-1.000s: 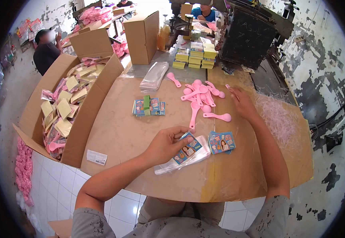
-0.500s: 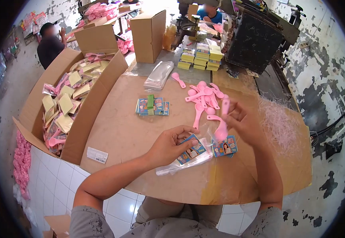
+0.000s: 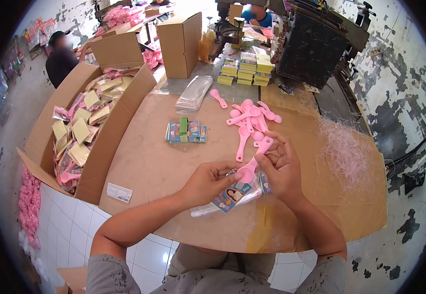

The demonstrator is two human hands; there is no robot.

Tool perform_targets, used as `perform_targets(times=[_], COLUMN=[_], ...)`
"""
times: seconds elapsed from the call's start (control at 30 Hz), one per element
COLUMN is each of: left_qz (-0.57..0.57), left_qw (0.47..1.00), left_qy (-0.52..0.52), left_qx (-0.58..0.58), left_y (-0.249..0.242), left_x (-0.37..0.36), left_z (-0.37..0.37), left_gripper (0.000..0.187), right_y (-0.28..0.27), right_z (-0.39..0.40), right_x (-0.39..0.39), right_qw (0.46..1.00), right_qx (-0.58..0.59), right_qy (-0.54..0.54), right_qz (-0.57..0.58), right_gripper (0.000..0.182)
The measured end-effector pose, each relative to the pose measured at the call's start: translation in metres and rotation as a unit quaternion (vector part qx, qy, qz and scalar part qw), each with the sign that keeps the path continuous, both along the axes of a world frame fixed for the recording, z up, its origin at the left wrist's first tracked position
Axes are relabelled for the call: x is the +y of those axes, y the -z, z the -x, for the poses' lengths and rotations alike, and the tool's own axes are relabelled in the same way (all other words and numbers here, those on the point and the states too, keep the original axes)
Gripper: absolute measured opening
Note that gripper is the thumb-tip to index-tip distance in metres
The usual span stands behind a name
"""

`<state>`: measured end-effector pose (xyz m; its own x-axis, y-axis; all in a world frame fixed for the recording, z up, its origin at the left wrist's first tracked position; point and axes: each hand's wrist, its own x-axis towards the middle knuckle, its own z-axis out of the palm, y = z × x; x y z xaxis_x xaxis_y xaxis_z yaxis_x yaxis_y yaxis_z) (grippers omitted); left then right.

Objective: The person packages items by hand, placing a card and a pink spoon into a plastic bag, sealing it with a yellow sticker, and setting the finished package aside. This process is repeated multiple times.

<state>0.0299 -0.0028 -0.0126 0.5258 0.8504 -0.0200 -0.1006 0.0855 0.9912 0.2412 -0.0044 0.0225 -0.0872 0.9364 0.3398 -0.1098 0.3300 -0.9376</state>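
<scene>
Right at the centre of the frame, the thumb and fingers of the right hand [image 3: 282, 170] are closed on the handle of a pink scoop [image 3: 246, 173]. The scoop runs on a slant: handle end up and to the right, round bowl down and to the left, right by the left fingertips. So the handle belongs to the right hand, the bowl is nearer the left. Whether bowl and left thumb actually touch, I can't tell.

The left hand [image 3: 204, 182] comes in from the lower left, thumb and fingers pinched on a blue card [image 3: 228, 198], which lies tilted just below the bowl. Clear plastic sleeves [image 3: 204, 211] peek out beneath it, flat and shiny. Another blue card [image 3: 265, 183] shows beside the right hand, partly covered.

And the look of that scoop: smooth, glossy, pale pink, one piece, a hole near the handle's end.

Further out, above the hands, there's a loose pile of scoops [image 3: 247, 116], handles every which way. Left of that sits a green-banded card bundle [image 3: 184, 131], with a stack of clear bags [image 3: 193, 94] above it. Over at the left of the frame, a cardboard box [image 3: 111, 134] brims with filled packets; pink shreds [image 3: 346, 152] lie at the right.
</scene>
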Motion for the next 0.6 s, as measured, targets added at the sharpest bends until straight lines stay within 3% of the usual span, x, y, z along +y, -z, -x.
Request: perform_targets(times=[0.1,0.17,0.23,0.3,0.4,0.5,0.53,0.6], left_qz=[0.011,0.033,0.059,0.050,0.032,0.022,0.021,-0.175], left_qw=[1.000,0.999,0.998,0.998,0.996,0.990,0.986,0.983], left_qy=[0.000,0.009,0.022,0.040,0.075,0.097,0.101,-0.011], left_qx=[-0.017,-0.024,-0.014,-0.024,-0.034,-0.097,-0.128,-0.053], left_y=[-0.001,-0.006,-0.017,-0.020,-0.024,-0.017,-0.014,-0.017], left_x=[0.003,0.003,0.001,0.001,-0.001,-0.002,-0.003,-0.006], left_z=[0.003,0.005,0.008,0.009,0.011,0.010,0.009,0.006], left_gripper=[0.033,0.031,0.030,0.029,0.028,0.031,0.032,0.038], right_y=[0.009,0.008,0.003,-0.012,-0.030,-0.054,-0.062,-0.078], right_z=[-0.003,-0.013,-0.019,-0.020,-0.021,-0.018,-0.017,-0.016], right_x=[-0.005,-0.002,0.001,-0.001,0.002,-0.006,-0.008,-0.009], right_qw=[0.996,0.982,0.982,0.991,0.940,0.893,0.906,0.927], right_qx=[-0.077,-0.155,-0.139,-0.033,-0.252,-0.313,-0.273,-0.193], right_qy=[-0.010,-0.079,-0.117,-0.124,-0.134,-0.191,-0.203,-0.225], right_qz=[-0.033,-0.074,-0.053,0.029,-0.189,-0.262,-0.252,-0.228], right_gripper=[0.039,0.032,0.027,0.024,0.023,0.022,0.020,0.016])
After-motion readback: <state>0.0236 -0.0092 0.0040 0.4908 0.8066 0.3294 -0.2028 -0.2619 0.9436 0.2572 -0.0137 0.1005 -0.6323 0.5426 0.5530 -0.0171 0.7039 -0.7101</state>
